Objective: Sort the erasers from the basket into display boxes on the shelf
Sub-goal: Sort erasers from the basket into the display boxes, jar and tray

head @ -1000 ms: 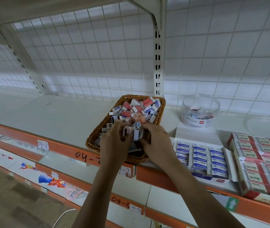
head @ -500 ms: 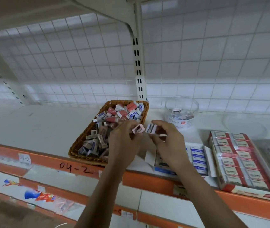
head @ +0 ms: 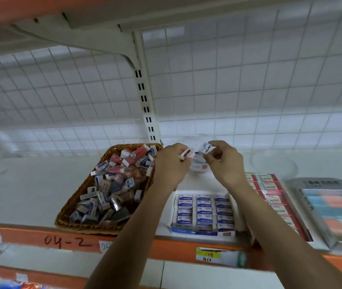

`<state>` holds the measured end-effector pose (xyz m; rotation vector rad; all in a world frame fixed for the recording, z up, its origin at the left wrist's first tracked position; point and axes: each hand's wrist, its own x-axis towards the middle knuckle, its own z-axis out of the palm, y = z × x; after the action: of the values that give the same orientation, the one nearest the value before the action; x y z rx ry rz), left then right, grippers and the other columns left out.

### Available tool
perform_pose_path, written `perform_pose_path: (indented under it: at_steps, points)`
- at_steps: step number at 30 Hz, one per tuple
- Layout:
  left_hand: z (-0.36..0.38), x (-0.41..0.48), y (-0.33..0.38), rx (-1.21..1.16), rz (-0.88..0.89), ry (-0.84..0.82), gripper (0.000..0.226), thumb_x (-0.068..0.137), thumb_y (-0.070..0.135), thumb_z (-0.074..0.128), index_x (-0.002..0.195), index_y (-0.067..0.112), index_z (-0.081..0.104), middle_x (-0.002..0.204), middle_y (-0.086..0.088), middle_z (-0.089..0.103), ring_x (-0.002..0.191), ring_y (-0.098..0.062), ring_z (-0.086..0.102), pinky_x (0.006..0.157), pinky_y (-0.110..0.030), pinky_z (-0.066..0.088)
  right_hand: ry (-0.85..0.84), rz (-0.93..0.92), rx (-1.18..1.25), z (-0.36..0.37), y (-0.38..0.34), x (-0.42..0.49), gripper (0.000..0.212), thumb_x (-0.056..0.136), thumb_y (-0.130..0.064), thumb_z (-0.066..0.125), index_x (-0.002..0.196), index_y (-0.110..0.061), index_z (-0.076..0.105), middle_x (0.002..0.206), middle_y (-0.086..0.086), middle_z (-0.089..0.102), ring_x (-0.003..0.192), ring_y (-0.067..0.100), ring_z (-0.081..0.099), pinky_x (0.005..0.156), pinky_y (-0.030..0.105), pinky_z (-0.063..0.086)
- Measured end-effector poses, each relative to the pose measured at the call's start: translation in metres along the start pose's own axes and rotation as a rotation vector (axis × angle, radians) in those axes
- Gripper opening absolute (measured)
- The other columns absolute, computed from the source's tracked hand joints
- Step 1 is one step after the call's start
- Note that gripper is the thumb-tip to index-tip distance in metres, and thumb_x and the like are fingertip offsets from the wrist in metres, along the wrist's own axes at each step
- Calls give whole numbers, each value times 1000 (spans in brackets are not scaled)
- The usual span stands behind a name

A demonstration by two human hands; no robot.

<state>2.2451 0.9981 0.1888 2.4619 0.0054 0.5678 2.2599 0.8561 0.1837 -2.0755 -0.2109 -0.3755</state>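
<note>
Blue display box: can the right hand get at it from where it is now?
Probably yes. The blue display box lies open-topped close to the right hand, nothing covering it, though that hand pinches an eraser.

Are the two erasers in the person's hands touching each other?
Apart. The head view shows a gap between the pink eraser and the blue-and-white eraser.

Single head view, wide-angle: faces shelf (head: pixel 30 184) front-on, angled slightly down, close to front edge.
</note>
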Motion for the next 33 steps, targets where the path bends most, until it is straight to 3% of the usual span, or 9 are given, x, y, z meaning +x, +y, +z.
perform_pose_path:
  at_steps: [4, 7, 10, 16, 19, 23, 26, 29, 33]
  points:
    - [13, 19, 8, -48, -32, -23, 23, 84, 14, 66, 107, 12, 68, 106, -1, 70, 100, -14, 64, 81, -15, 40, -5, 86, 9, 0, 5, 17, 30, 88, -16, 63, 117, -8, 60, 73, 1, 63, 73, 15, 57, 68, 21, 37]
    - [20, 30, 9, -58, -82, -55, 28, 84, 11, 66, 112, 10, 66, 111, -5, 69, 104, -17, 63, 90, -24, 45, -28, 167, 15, 3, 7, 25, 36, 89, -19, 62, 122, -6, 57, 94, 9, 70, 91, 21, 63, 77, 24, 42]
    - [23, 32, 6, -120, -135, -92, 41, 85, 10, 66, 125, 7, 59, 122, -10, 64, 111, -18, 60, 95, -23, 43, -65, 212, 14, 4, 9, 27, 41, 91, -16, 58, 130, -4, 51, 109, 12, 67, 107, 25, 60, 91, 28, 42]
    - [15, 24, -12, -49, -72, -103, 37, 89, 14, 62, 126, 13, 58, 126, -7, 61, 112, -17, 58, 99, -30, 45, -75, 95, -16, 16, 5, 19, 33, 91, -9, 53, 124, -9, 56, 96, 6, 68, 91, 20, 62, 78, 18, 39]
    - [0, 21, -26, 163, -21, -67, 36, 91, 18, 59, 127, 17, 57, 127, -3, 59, 117, -18, 53, 103, -31, 40, -105, -11, -9, 31, -9, 12, 30, 90, -6, 53, 120, -10, 59, 99, 6, 68, 82, 12, 57, 74, 11, 37]
    - [-20, 18, -57, 373, -97, 8, 34, 91, 21, 54, 125, 20, 54, 128, -3, 56, 120, -21, 48, 104, -34, 38, -219, -171, -51, 58, -38, 3, 28, 87, -6, 56, 114, -9, 62, 107, 9, 65, 95, 19, 60, 86, 26, 46]
    - [-34, 11, -80, 531, -243, -29, 46, 91, 30, 54, 135, 20, 42, 140, -6, 41, 132, -28, 34, 109, -42, 31, -300, -248, -141, 85, -52, 0, 27, 87, -9, 54, 113, -11, 62, 111, 8, 63, 100, 22, 57, 85, 26, 43]
    - [-43, 2, -101, 571, -315, -17, 55, 89, 34, 58, 138, 19, 38, 142, -7, 40, 133, -30, 32, 110, -44, 31, -354, -258, -195, 109, -60, 3, 37, 85, -12, 51, 122, -16, 56, 120, 6, 56, 110, 22, 54, 90, 27, 43]
    - [-44, -5, -110, 495, -370, -42, 46, 93, 34, 49, 137, 20, 41, 143, -8, 42, 136, -31, 31, 112, -47, 29, -451, -190, -225, 130, -64, 10, 59, 82, -5, 52, 138, -10, 37, 138, 12, 37, 125, 29, 41, 103, 34, 38]
